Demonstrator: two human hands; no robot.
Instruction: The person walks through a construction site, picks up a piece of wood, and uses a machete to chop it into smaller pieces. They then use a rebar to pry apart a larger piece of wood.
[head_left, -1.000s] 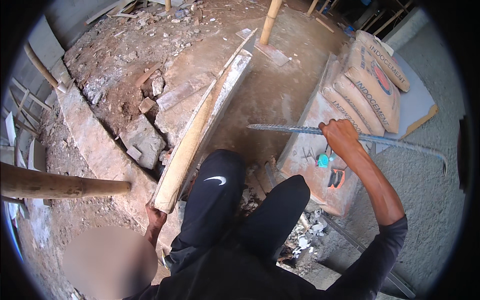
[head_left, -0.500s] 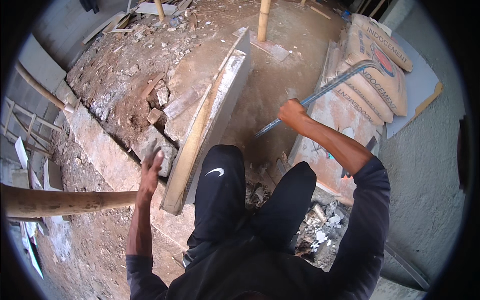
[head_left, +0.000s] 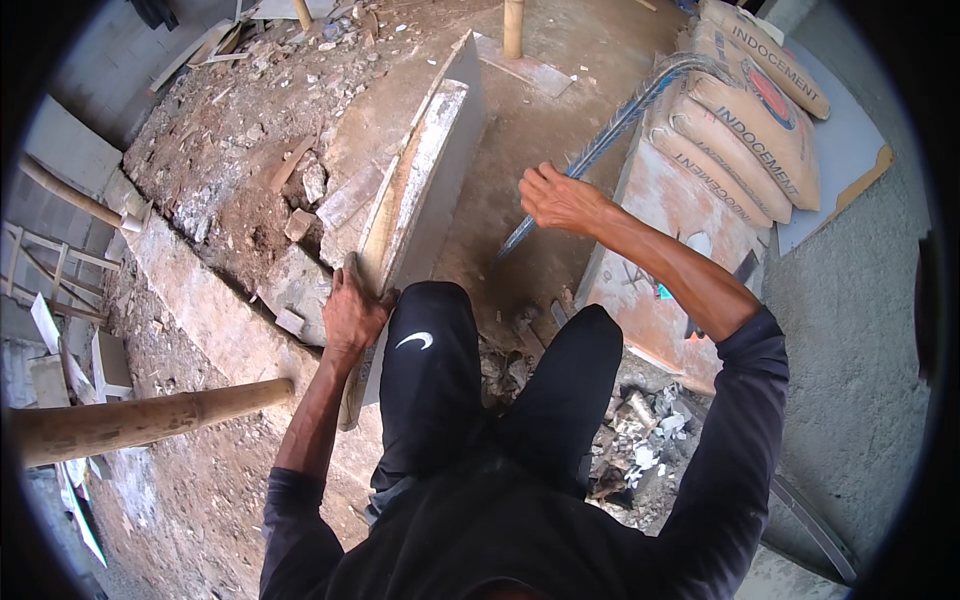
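Gripping the ribbed steel rod [head_left: 610,140] in the right hand [head_left: 562,198], fully wrapped, close to the straight tip at near left. Long axis: near left to far right, hooked at the far end, overlapping the cement bags [head_left: 740,115] in view; can't tell if touching. Holding the panel [head_left: 455,130] with the left hand [head_left: 355,312], curled over the top edge toward the near end, fingers left, thumb right. Panel on edge, left of the rod, running far and only slightly right, so not parallel. Tip pointing back toward the left knee [head_left: 432,305] and the panel's near part, clear gap between. Much nearer to the rod: right hand.
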